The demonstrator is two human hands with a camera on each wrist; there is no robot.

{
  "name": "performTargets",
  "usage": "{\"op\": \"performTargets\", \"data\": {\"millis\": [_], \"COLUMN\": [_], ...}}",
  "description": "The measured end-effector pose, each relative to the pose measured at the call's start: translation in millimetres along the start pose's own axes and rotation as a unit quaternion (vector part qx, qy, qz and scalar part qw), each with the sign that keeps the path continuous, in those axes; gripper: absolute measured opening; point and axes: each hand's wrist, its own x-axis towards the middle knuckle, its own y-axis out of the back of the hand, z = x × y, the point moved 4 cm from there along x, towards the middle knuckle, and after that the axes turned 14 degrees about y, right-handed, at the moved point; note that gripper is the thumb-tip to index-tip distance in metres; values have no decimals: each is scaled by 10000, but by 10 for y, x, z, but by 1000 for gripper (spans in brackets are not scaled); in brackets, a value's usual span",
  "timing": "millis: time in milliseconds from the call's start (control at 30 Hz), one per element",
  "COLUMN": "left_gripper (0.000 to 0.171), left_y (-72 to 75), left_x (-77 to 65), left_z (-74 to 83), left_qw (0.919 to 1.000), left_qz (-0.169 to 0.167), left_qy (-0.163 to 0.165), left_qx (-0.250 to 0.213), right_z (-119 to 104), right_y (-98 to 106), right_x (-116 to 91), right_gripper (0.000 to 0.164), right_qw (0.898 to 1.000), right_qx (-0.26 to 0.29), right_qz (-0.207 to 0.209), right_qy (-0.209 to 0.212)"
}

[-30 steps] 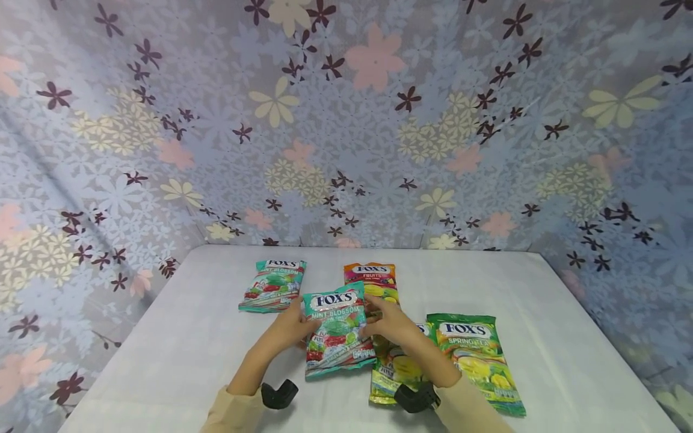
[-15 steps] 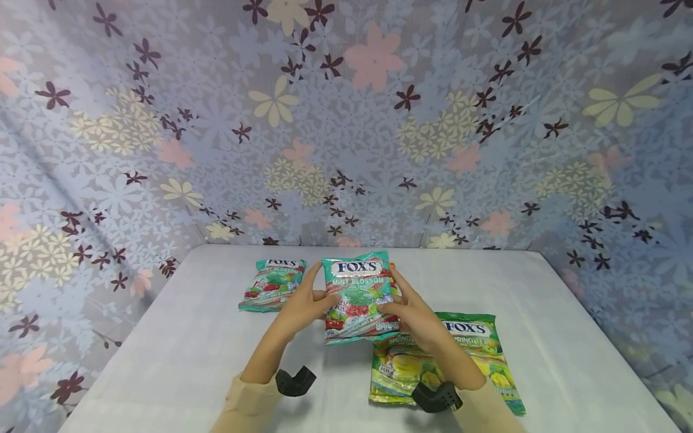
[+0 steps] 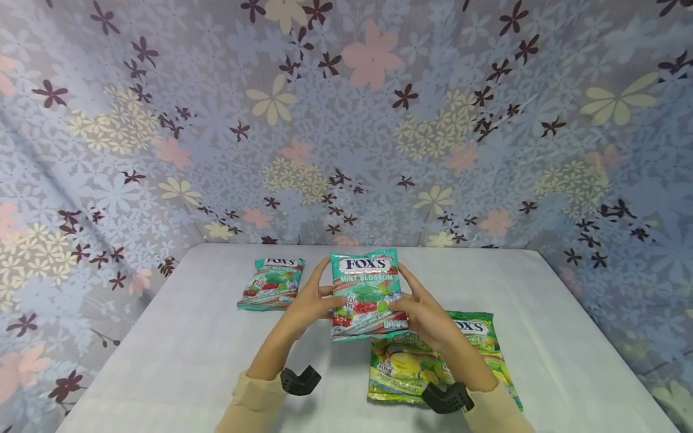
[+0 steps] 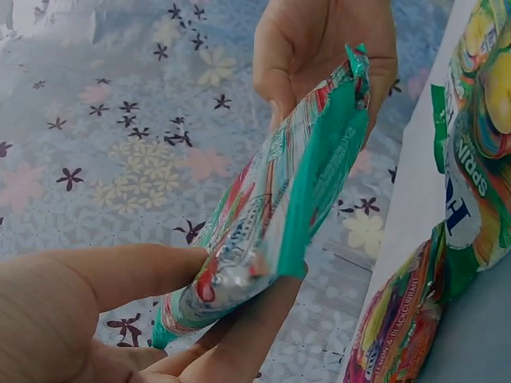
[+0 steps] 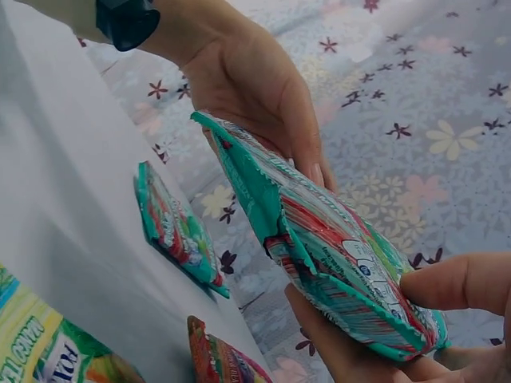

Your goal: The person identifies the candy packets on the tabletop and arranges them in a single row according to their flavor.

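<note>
Both hands hold one teal Fox's Mint Blossom candy bag [image 3: 368,294] upright, its printed front facing the head camera. My left hand [image 3: 310,308] grips its left side and my right hand [image 3: 431,314] its right side, thumbs on the front and fingers behind. Seen edge-on in the left wrist view, the bag [image 4: 263,215] is raised off the table between the two hands. Below and behind it lies an orange-red Fox's Fruits bag [image 5: 223,355], hidden from the head camera by the held bag.
A second Mint Blossom bag [image 3: 273,284] lies on the white table [image 3: 178,361], left of my left hand. Two green-yellow Spring Tea bags lie side by side under my right forearm, one left [image 3: 397,373] and one right [image 3: 479,337]. Flowered cloth [image 3: 346,150] walls the table's back and sides.
The held Mint Blossom bag has moved up and to the right, carried by both hands, and now covers the Fruits bag in the head view. Over the last half second it moved only slightly.
</note>
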Motion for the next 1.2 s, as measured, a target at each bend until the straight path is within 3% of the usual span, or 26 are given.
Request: {"op": "performTargets", "data": {"millis": [400,1000,1200], "left_gripper": [90,91,90], "left_y": [28,60,88], "left_x": [-5,-10,-24], "left_z": [-30,-39,-48], "left_qw": [9999,9996,9984], "left_qz": [-34,20,88], "left_qy": [12,23,-134], "left_qx": [107,268,548], "right_z": [75,122,184], "right_y": [-29,-79,-96], "right_x": [-40,-21,20], "right_gripper": [80,79,78], "right_qw": [9997,9997,9991], "right_qx": [-194,95,-400], "right_qz": [-73,-241,119], "right_qy": [-123,40,-36]}}
